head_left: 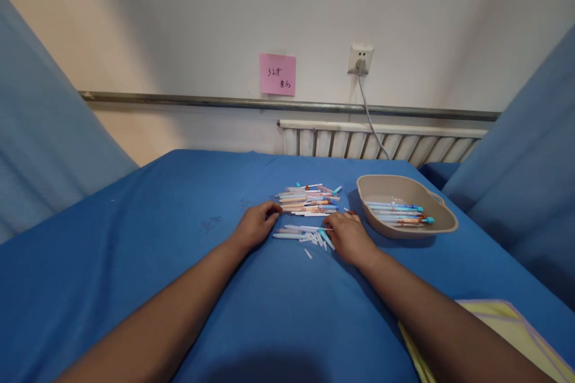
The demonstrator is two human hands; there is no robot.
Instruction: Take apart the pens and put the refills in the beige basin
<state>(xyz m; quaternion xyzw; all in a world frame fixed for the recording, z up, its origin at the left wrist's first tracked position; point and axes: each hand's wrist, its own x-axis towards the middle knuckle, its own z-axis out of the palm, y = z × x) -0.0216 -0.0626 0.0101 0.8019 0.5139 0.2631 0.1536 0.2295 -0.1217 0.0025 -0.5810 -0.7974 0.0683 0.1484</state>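
Note:
A loose pile of pens (309, 197) lies on the blue cloth, with pale, orange and blue barrels all pointing sideways. My left hand (257, 225) rests at the pile's left end, its thumb and forefinger curled together against the pen ends; what they grip is hidden. On the right, my right hand (350, 234) has its fingers bent down at the end of a thin white pen refill (305, 227). Beside those fingers is a turquoise pen piece (327, 238). Just below lie a pale pen (287, 236) and several small white tubes (314, 239).
A beige basin (404, 185) with several pens (395, 212) inside stands right of my right hand. A yellow cloth (516, 335) lies under my right forearm. Behind the blue-covered table (179, 191) are a radiator (341, 137), a plugged-in socket (360, 60) and a pink note (277, 75).

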